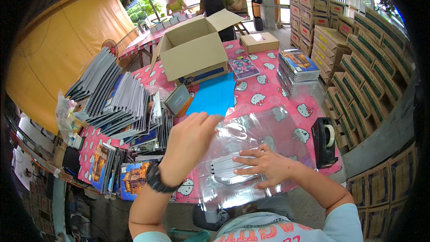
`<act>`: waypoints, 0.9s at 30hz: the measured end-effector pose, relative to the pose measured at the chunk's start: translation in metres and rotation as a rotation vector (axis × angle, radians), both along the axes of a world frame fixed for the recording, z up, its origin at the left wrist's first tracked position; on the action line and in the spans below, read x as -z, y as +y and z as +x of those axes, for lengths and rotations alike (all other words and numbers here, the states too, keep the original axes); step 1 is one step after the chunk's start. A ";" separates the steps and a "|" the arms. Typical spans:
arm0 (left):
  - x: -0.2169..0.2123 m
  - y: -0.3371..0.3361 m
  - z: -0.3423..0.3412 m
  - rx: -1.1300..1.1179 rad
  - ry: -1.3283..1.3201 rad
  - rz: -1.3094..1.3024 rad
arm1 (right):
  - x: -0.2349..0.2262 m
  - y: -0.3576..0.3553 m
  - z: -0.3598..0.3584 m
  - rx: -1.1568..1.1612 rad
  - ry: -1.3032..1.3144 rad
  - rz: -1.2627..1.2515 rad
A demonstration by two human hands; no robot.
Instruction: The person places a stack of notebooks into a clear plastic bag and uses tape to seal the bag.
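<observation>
A large clear plastic sheet (pixel 280 130) is spread over the near middle of the table. On it, close to my body, lies a small stack of spiral-bound notebooks (pixel 230 168), their edges fanned and partly covered. My right hand (pixel 268 166) rests flat over the stack, fingers spread and pressing down. At the sheet's left side is my left hand (pixel 193 136), with a black watch on the wrist. Its fingers are curled and slightly blurred, closed on the clear plastic; the fingertips are partly hidden.
Stacked spiral notebooks (pixel 118 98) crowd the left side. Beyond my hands are blue sheets (pixel 212 94), an open cardboard box (pixel 193 56) and another notebook pile (pixel 298 72). A black tape dispenser (pixel 323 143) stands right. Cartons (pixel 365 71) line the wall; two people sit behind.
</observation>
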State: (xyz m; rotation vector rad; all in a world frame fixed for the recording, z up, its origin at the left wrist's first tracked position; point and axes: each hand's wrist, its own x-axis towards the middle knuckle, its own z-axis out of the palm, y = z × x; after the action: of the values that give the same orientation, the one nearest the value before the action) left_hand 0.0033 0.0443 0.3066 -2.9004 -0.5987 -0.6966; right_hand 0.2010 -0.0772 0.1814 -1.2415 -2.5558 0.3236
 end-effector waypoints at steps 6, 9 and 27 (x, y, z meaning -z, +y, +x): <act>0.019 -0.041 -0.033 0.373 0.717 -0.051 | -0.004 0.005 0.001 -0.091 0.113 -0.038; 0.020 -0.026 -0.072 0.307 -0.090 -0.314 | 0.003 0.007 0.011 -0.097 0.176 -0.135; 0.139 -0.030 -0.071 0.263 0.149 -0.515 | -0.015 0.013 -0.001 -0.100 -0.134 -0.187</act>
State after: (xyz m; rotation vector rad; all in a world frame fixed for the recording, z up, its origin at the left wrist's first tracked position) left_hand -0.0682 0.0148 0.1675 -3.5166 -0.4324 -0.3830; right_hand 0.2001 -0.0639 0.1961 -1.2381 -2.7616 0.5296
